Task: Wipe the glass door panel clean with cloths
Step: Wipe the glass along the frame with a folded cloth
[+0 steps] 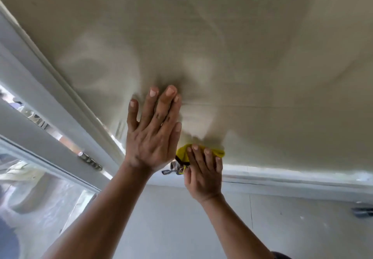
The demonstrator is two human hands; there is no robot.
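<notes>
The glass door panel (222, 36) fills most of my feed, tilted away overhead. It's got cloudy swirls (96, 63) all over the middle, so I'd guess the wipe is only partway done and that haze needs buffing out.

The yellow cloth (182, 151) is bunched into a wad and sits low on the pane, just above the bottom rail (292, 176). The right hand (203, 176) has its fingers bent over the wad and holds it against the glass. Bunching it like that makes sense to me: more pressure on a small patch, and it's easier to get into the edge where grime collects.

The left hand (151, 137) is spread flat on the glass just above and to the left of the cloth, fingers straight, holding nothing. My read is that it's bracing, either steadying the door so it doesn't swing under the scrubbing or just taking the person's weight while they reach.

Something small and grey on a dark strap (172, 168) dangles by the right thumb. It could be a clip or keys, it's too blurry to tell.

Further out there's the white door frame (60, 97) running down the left with a metal hinge (89, 161) on it, and another bright pane past that.
</notes>
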